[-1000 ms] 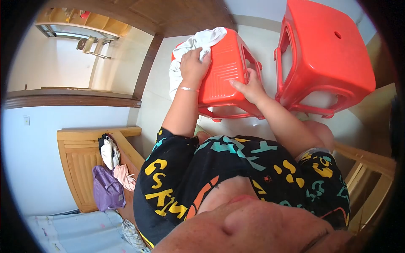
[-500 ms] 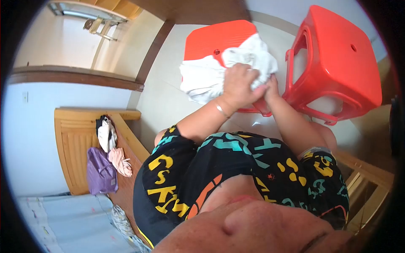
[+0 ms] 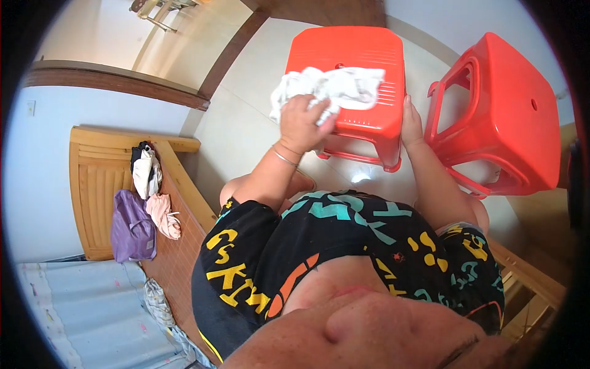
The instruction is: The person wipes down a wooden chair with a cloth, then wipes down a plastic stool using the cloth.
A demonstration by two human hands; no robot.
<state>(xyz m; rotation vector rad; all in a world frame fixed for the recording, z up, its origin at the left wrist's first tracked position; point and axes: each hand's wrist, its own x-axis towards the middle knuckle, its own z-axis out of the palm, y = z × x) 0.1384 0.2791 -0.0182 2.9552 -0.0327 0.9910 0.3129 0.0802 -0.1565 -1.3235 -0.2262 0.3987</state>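
And over on the left runs the biggest item, long wooden furniture [image 3: 178,258] with a reddish-brown surface. Two red stools next, both upright: the right stool [image 3: 522,117] shows its round hole, and the left stool [image 3: 350,46] sits right ahead, between the hands! Near left, blue patterned fabric [image 3: 92,313] spreads wide. A purple bag [image 3: 134,227] slumps on the wooden surface, and here's the white cloth [image 3: 350,86], bunched across the left stool's top and spilling past its left edge. Beyond the bag, a pink cloth [image 3: 163,215] lies crumpled. Now the hands: the left hand [image 3: 301,123] has its fingers closed on the white cloth's near-left part, while the right hand [image 3: 412,126] is open, fingers extended along the left stool's right side.
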